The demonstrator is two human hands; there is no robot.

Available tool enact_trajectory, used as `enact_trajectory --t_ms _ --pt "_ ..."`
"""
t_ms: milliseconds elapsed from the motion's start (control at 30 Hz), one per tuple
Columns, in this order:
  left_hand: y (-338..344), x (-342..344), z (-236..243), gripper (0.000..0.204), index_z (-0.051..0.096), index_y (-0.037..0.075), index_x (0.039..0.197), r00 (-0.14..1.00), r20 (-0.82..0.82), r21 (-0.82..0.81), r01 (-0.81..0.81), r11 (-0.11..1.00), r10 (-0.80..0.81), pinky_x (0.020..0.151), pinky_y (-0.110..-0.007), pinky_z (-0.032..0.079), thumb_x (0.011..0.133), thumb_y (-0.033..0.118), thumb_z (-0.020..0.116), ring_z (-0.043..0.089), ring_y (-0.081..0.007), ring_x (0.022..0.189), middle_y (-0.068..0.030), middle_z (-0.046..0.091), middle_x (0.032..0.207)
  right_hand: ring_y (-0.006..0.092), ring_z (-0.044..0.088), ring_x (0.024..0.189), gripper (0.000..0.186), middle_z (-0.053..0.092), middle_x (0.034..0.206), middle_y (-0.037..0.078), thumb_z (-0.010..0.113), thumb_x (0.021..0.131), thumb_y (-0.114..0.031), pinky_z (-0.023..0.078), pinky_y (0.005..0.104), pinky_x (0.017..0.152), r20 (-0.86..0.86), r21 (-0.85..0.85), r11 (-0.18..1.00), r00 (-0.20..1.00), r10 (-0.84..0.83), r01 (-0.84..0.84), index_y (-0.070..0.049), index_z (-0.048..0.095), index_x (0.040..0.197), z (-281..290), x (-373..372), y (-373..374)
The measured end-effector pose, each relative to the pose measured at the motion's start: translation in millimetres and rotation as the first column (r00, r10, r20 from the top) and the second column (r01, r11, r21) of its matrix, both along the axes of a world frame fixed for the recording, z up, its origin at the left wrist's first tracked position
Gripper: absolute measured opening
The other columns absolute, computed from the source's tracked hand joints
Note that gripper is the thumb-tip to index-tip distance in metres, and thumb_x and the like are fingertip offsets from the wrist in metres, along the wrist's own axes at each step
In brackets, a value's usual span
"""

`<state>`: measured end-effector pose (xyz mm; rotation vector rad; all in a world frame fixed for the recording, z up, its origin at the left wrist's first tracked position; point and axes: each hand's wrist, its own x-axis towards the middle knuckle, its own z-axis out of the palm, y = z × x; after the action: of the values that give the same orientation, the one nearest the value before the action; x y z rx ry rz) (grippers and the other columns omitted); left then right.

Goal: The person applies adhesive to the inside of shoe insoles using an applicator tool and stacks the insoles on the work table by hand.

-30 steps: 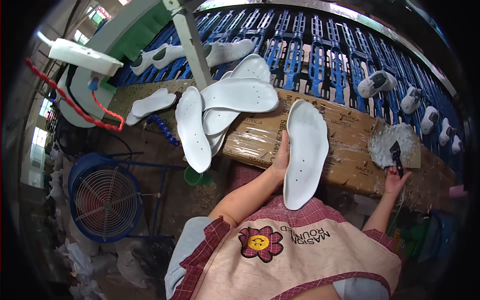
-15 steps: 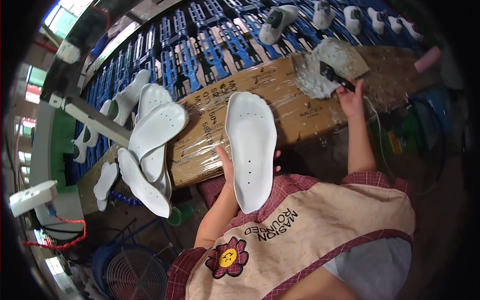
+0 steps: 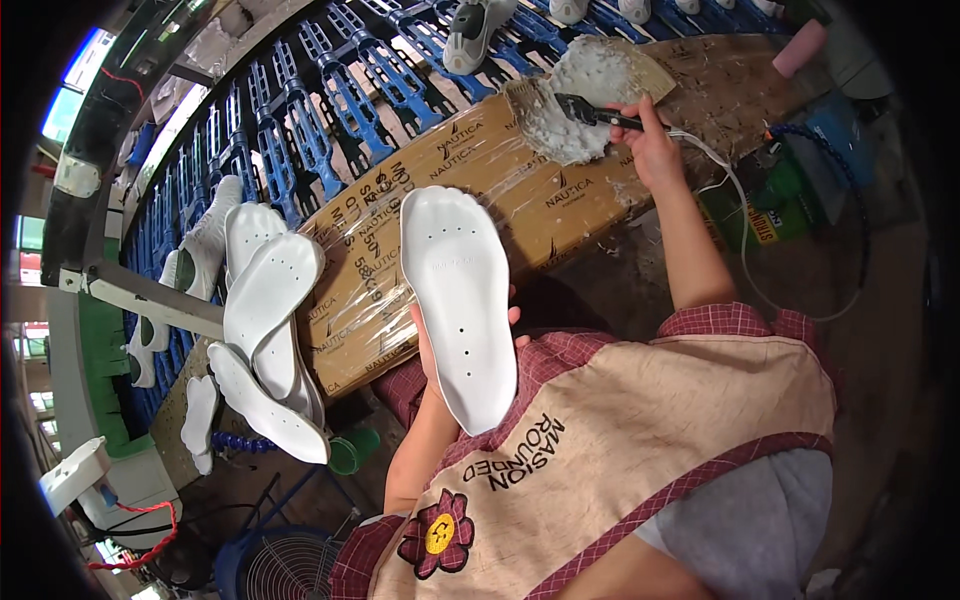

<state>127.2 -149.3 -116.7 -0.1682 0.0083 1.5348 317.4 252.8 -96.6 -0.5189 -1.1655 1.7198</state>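
Observation:
A white foot-shaped insole [image 3: 465, 320] with small holes lies upright across my left hand [image 3: 425, 345]. My thumb is at its left edge and my fingertips show past its right edge; the palm is hidden beneath. My right hand [image 3: 650, 150] grips the handle of a black flat-headed tool [image 3: 590, 110], with a white cord trailing by the hand. The tool's head rests against a lumpy white mass [image 3: 575, 140] on the cardboard-covered bench [image 3: 400, 270]. To the left, several more white insoles [image 3: 270, 290] overlap in a pile at the bench's end.
Behind the bench runs a blue slatted rack [image 3: 350, 90] carrying white shoes [image 3: 475, 35]. A grey metal bar [image 3: 150, 300] juts in over the left end. A blue fan [image 3: 290, 565] and a green cup [image 3: 355, 450] are below left; a pink roll [image 3: 800, 50] lies far right.
The view has shifted, so most things sit further left. The tool in my right hand has turned, its head now pointing left in the white mass. My left hand still holds the insole.

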Motion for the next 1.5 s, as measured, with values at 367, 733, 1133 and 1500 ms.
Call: enact_trajectory --t_ms 367,733,1133,1500 --pt "-4 -50 18 0.096 0.036 0.020 0.169 0.976 -0.214 -0.039 -0.054 0.998 0.045 0.085 -0.069 0.064 0.099 0.086 0.045 0.064 -0.0502 0.131 -0.0203 0.058 0.155 0.0178 0.064 0.070 0.038 0.074 0.125 0.028 0.064 0.112 -0.037 0.053 0.0280 0.065 0.237 -0.009 0.987 0.959 -0.154 0.161 -0.001 0.069 0.099 32 16 -57" --pt "16 -79 51 0.102 0.036 0.016 0.169 0.863 -0.491 0.007 -0.138 0.990 0.124 0.088 -0.061 0.066 0.098 0.089 0.039 0.068 -0.0441 0.128 -0.0211 0.061 0.151 0.0228 0.064 0.076 0.028 0.069 0.135 0.031 0.058 0.114 -0.025 0.055 0.0341 0.069 -0.104 0.134 0.991 0.994 0.032 -0.018 -0.002 0.069 0.105 95 -44 -126" --pt "16 -75 62 0.100 0.036 0.014 0.167 0.791 -0.506 0.197 -0.282 0.939 0.344 0.087 -0.056 0.068 0.101 0.088 0.032 0.071 -0.0400 0.124 -0.0218 0.063 0.148 0.0208 0.066 0.078 0.024 0.073 0.122 0.024 0.071 0.087 0.015 0.057 0.0320 0.073 -0.093 0.203 0.873 0.879 0.468 -0.443 -0.003 0.069 0.104 136 -138 -234" --pt "-7 -69 76 0.090 0.034 0.016 0.168 0.856 -0.040 0.133 -0.507 0.852 0.515 0.094 -0.057 0.066 0.107 0.081 0.027 0.069 -0.0411 0.126 -0.0225 0.059 0.154 0.0167 0.069 0.079 0.016 0.079 0.103 0.014 0.083 0.077 0.006 0.058 0.0270 0.070 0.125 0.783 0.580 0.970 0.210 -0.227 -0.003 0.072 0.085 157 -160 -283"
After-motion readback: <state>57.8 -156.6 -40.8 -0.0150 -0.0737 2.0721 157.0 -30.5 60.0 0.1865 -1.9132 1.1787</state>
